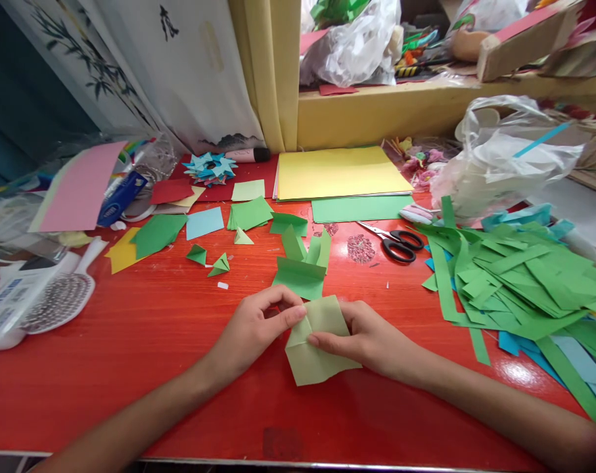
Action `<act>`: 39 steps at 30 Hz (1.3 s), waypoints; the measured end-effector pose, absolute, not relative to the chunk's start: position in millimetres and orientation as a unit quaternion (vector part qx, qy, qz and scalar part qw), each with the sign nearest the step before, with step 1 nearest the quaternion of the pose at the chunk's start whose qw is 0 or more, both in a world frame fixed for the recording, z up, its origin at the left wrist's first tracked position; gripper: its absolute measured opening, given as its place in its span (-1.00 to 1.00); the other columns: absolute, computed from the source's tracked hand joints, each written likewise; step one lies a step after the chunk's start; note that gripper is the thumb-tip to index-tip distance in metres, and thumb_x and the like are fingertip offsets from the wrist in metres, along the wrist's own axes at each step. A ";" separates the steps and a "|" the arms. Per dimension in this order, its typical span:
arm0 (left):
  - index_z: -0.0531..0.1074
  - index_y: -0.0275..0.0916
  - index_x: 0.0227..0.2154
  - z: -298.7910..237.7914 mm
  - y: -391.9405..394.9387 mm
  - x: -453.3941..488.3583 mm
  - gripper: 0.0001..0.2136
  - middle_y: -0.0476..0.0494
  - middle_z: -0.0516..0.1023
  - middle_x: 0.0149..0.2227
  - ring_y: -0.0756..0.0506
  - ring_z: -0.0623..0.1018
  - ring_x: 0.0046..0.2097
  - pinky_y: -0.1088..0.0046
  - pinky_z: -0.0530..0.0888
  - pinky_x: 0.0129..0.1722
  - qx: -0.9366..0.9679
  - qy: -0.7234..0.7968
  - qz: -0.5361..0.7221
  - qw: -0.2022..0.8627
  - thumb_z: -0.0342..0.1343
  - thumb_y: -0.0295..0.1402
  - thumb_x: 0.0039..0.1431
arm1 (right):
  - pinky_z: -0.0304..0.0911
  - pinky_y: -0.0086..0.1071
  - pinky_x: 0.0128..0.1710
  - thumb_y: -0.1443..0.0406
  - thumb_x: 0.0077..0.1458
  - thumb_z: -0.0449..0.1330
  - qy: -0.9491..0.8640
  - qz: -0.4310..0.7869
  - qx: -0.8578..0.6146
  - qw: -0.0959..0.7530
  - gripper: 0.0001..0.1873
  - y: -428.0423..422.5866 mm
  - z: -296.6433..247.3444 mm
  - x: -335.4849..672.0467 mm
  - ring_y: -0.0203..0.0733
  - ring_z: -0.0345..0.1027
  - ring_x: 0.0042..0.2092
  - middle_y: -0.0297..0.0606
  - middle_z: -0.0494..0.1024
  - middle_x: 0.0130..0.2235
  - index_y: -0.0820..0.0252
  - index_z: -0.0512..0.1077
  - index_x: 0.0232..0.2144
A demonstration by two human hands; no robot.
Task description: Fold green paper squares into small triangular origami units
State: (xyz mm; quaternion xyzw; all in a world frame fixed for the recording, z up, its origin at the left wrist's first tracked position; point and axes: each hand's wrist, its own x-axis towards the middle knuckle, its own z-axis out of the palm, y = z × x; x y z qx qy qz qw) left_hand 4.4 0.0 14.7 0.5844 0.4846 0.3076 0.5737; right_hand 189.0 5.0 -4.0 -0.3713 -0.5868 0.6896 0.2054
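Observation:
A pale green paper square (313, 341), partly folded, lies on the red table (154, 368) near its front edge. My left hand (252, 328) pinches the paper's upper left corner between thumb and forefinger. My right hand (364, 335) rests on the paper's right side, its fingers pressing a fold flat. Just behind the paper stand several darker green folded pieces (302, 263). Two small folded green triangles (209, 259) sit further left.
Black-handled scissors (393, 242) lie behind my right hand. A big heap of green paper strips (519, 279) fills the right side. A yellow sheet stack (340, 172), a plastic bag (504, 157), a hairbrush (61, 299) and loose coloured papers (154, 230) ring the work area.

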 end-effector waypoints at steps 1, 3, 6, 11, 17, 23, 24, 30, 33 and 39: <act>0.33 -0.26 -0.50 15.1 -0.2 4.2 -0.83 0.06 0.32 -0.50 0.07 0.31 -0.44 0.58 0.26 -0.45 0.583 0.481 0.310 0.576 0.05 -0.28 0.11 | 0.18 -0.45 -0.43 0.19 0.06 0.15 -0.595 0.684 -0.373 0.199 -0.80 5.2 -4.0 189.4 -0.27 0.27 -0.38 -0.31 0.40 -0.41 0.23 0.37 -0.36; 0.31 -0.27 -0.52 15.9 -0.6 4.2 -0.82 0.06 0.32 -0.50 0.07 0.30 -0.44 0.58 0.26 -0.44 0.582 0.479 0.311 0.579 0.05 -0.29 0.11 | 0.18 -0.45 -0.43 0.19 0.05 0.16 -0.598 0.683 -0.373 0.193 -0.80 5.2 -4.1 189.9 -0.27 0.27 -0.38 -0.31 0.39 -0.42 0.24 0.37 -0.36; 0.28 -0.26 -0.52 15.9 -1.0 4.6 -0.81 0.06 0.30 -0.49 0.06 0.30 -0.43 0.57 0.26 -0.44 0.582 0.489 0.300 0.577 0.04 -0.26 0.11 | 0.21 -0.46 -0.40 0.19 0.06 0.16 -0.564 0.709 -0.364 0.216 -0.80 4.4 -5.1 189.8 -0.27 0.29 -0.35 -0.31 0.41 -0.39 0.22 0.39 -0.34; 0.28 -0.26 -0.53 13.6 -1.0 4.5 -0.77 0.07 0.28 -0.53 0.06 0.26 -0.46 0.56 0.21 -0.48 0.617 0.499 0.258 0.550 0.02 -0.22 0.12 | 0.23 -0.51 -0.38 0.20 0.03 0.20 -0.498 0.718 -0.381 0.303 -0.81 3.9 -8.1 187.9 -0.31 0.32 -0.32 -0.32 0.46 -0.33 0.18 0.42 -0.30; 0.25 -0.25 -0.53 12.6 1.1 3.3 -0.76 0.09 0.25 -0.55 0.07 0.28 -0.50 0.55 0.23 -0.49 0.595 0.509 0.257 0.566 0.02 -0.19 0.11 | 0.25 -0.48 -0.41 0.21 0.02 0.22 -0.456 0.713 -0.401 0.351 -0.82 7.3 -7.7 187.6 -0.29 0.35 -0.37 -0.29 0.48 -0.38 0.22 0.41 -0.37; 0.24 -0.26 -0.55 15.2 -1.3 1.4 -0.77 0.09 0.23 -0.56 0.08 0.27 -0.50 0.56 0.22 -0.49 0.587 0.497 0.251 0.588 0.02 -0.24 0.12 | 0.28 -0.45 -0.42 0.21 -0.01 0.23 -0.438 0.729 -0.408 0.333 -0.80 13.2 -4.6 190.7 -0.26 0.38 -0.37 -0.28 0.49 -0.39 0.23 0.41 -0.35; 0.25 -0.26 -0.53 15.3 -1.6 1.6 -0.78 0.09 0.25 -0.55 0.07 0.28 -0.49 0.57 0.22 -0.49 0.583 0.492 0.254 0.595 0.03 -0.24 0.11 | 0.27 -0.46 -0.42 0.21 -0.01 0.23 -0.450 0.729 -0.409 0.315 -0.80 13.6 -3.9 191.6 -0.27 0.38 -0.37 -0.28 0.49 -0.38 0.23 0.41 -0.36; 0.31 -0.26 -0.50 13.2 0.5 2.7 -0.84 0.07 0.32 -0.53 0.08 0.32 -0.47 0.57 0.28 -0.46 0.553 0.481 0.306 0.608 0.08 -0.29 0.09 | 0.22 -0.49 -0.40 0.20 0.05 0.19 -0.519 0.718 -0.391 0.249 -0.81 10.8 -3.0 193.0 -0.28 0.35 -0.33 -0.29 0.48 -0.34 0.22 0.42 -0.33; 0.31 -0.27 -0.53 12.8 2.2 1.4 -0.84 0.07 0.34 -0.57 0.07 0.36 -0.50 0.57 0.31 -0.46 0.527 0.482 0.313 0.626 0.08 -0.32 0.09 | 0.22 -0.46 -0.34 0.22 0.12 0.12 -0.524 0.698 -0.374 0.314 -0.80 8.9 -4.0 190.9 -0.26 0.34 -0.27 -0.31 0.48 -0.29 0.15 0.40 -0.21; 0.33 -0.27 -0.52 12.8 3.3 2.7 -0.85 0.09 0.36 -0.59 0.09 0.38 -0.52 0.62 0.32 -0.49 0.494 0.494 0.315 0.642 0.08 -0.32 0.09 | 0.21 -0.48 -0.35 0.25 0.17 0.06 -0.555 0.665 -0.382 0.323 -0.77 8.2 -2.7 190.7 -0.29 0.33 -0.29 -0.33 0.51 -0.26 0.08 0.45 -0.15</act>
